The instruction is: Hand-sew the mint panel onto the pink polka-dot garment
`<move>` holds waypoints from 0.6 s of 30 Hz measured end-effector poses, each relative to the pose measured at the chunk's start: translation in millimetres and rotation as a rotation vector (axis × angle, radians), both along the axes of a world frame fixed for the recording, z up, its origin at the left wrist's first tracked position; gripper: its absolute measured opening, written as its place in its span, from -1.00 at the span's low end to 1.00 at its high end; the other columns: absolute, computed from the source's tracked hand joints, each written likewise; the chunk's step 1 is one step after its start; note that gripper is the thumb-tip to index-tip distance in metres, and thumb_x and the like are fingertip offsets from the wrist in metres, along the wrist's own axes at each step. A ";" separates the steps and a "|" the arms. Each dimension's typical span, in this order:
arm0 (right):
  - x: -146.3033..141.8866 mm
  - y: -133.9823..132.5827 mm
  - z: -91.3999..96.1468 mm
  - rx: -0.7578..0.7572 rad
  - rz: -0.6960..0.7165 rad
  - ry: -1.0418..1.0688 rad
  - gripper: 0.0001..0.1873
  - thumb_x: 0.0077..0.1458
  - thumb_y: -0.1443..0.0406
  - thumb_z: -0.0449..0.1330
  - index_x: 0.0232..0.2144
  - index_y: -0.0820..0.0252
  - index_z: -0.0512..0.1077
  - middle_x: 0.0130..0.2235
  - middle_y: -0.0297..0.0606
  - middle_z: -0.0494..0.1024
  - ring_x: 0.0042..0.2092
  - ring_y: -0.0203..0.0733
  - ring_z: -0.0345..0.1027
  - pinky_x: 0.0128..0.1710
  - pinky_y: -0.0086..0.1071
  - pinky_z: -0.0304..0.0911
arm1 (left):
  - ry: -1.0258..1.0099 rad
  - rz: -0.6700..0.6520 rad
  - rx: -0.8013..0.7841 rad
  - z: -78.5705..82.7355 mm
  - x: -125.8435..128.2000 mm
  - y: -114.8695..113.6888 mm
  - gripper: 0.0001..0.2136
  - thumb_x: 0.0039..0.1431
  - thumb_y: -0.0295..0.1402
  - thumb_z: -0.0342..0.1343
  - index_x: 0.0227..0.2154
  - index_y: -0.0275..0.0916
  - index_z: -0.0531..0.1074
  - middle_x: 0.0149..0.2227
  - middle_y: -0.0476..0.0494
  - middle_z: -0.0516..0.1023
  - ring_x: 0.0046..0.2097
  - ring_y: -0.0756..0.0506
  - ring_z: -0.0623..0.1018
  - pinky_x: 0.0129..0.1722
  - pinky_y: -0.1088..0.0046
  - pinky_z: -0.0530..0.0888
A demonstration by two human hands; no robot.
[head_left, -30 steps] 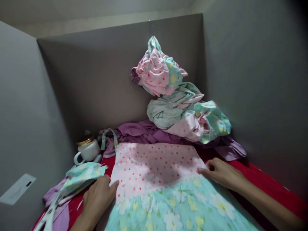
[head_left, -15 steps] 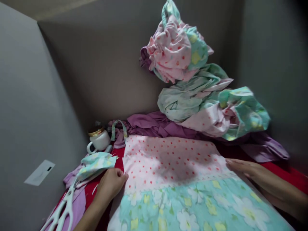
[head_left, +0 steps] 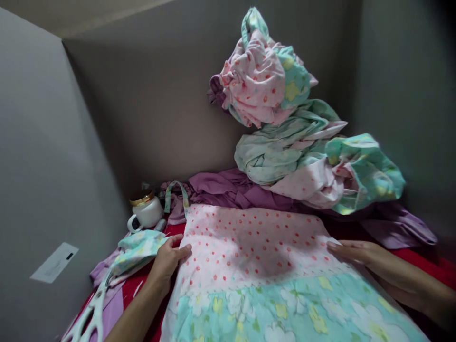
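Observation:
A printed cloth panel (head_left: 256,247) lies spread before me, pink with red dots at the top and aqua with white and yellow flowers below. A narrow aqua strap (head_left: 177,184) loops up at its far left corner. My left hand (head_left: 166,261) is closed on the panel's left edge, thumb on top and fingers at the side. On the opposite edge, my right hand (head_left: 359,256) also grips, its thumb over the pink cloth and its other fingers partly hidden.
White-handled scissors (head_left: 94,311) lie at left beside a folded aqua cloth (head_left: 140,247). Behind them stands a white mug (head_left: 147,211) with a gold rim. Bundled fabric (head_left: 260,80) is piled at the back, above purple cloth (head_left: 228,187). Grey walls (head_left: 160,104) enclose the red surface (head_left: 423,266).
My left hand has moved up along the edge and its thumb now lies over the cloth. My right thumb has come onto the right edge. The view has shifted slightly.

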State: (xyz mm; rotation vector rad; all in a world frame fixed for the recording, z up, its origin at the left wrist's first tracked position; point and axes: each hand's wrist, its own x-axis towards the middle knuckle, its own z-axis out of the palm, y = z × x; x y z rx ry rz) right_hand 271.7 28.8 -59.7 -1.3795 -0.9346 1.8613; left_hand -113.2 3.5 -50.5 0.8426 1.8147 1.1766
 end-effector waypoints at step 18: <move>-1.9 15.6 -4.6 0.038 -0.097 0.032 -0.79 -0.16 0.29 0.33 -0.50 0.25 0.36 -0.57 -0.29 0.54 -0.54 -0.21 0.44 -0.55 -0.45 0.32 | 0.075 0.066 0.098 -11.5 0.2 11.3 -0.42 -0.45 -0.32 0.23 -0.20 -0.29 0.33 -0.60 0.10 0.34 -0.57 0.01 0.34 -0.56 0.55 0.25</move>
